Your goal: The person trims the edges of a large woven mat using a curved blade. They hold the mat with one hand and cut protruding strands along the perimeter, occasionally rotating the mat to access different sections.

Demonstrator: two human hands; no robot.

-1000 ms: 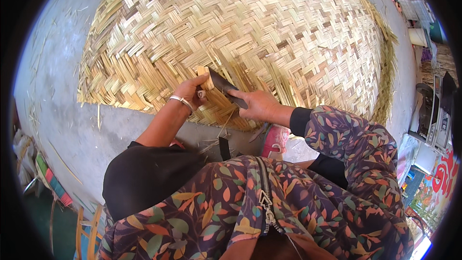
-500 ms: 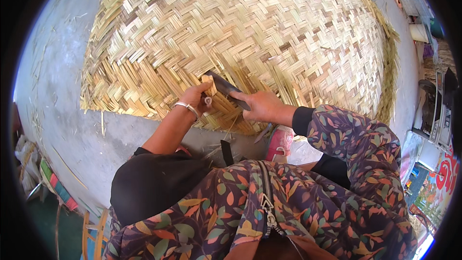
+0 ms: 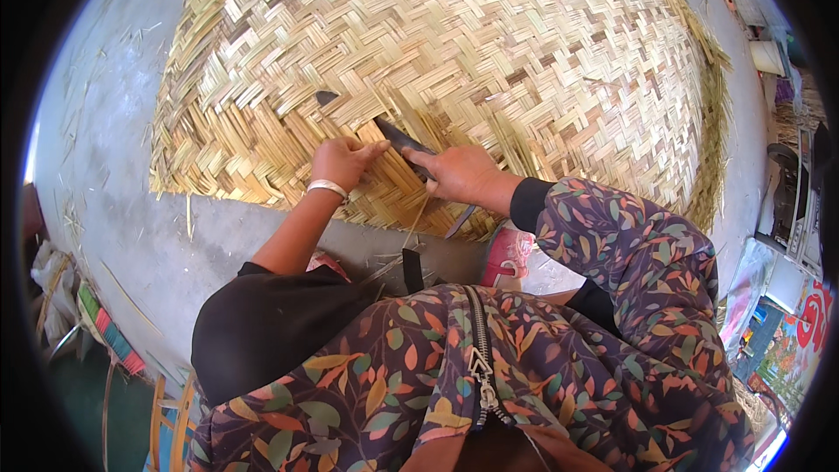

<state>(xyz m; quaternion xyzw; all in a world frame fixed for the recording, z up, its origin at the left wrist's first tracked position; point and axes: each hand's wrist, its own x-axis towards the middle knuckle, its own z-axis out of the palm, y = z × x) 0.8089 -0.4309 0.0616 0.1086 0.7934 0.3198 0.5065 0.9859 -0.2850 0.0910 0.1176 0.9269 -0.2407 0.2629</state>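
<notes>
A large woven mat of pale bamboo-like strips (image 3: 524, 44) lies on the floor in front of me. My right hand (image 3: 463, 177) is closed on a dark, flat, blade-like tool (image 3: 398, 138), its index finger stretched along it. The tool runs beneath some strips, and a dark tip shows through the weave farther up and left. Below that hand a thin grey blade (image 3: 461, 221) sticks out; its other end is hidden. My left hand (image 3: 341, 164), with a pale bangle at the wrist, is closed in a pinch on a strip at the near edge, left of the tool.
Grey concrete floor (image 3: 105, 122) surrounds the mat, with loose strip scraps on it. A pink shoe (image 3: 507, 258) stands at the mat's near edge. Wooden chair parts (image 3: 170, 419) are at the lower left. Assorted household items line the right side.
The dark tool has slid farther up and left under the strips, its tip now showing beyond them. My right hand moved with it; my left hand shifted slightly left.
</notes>
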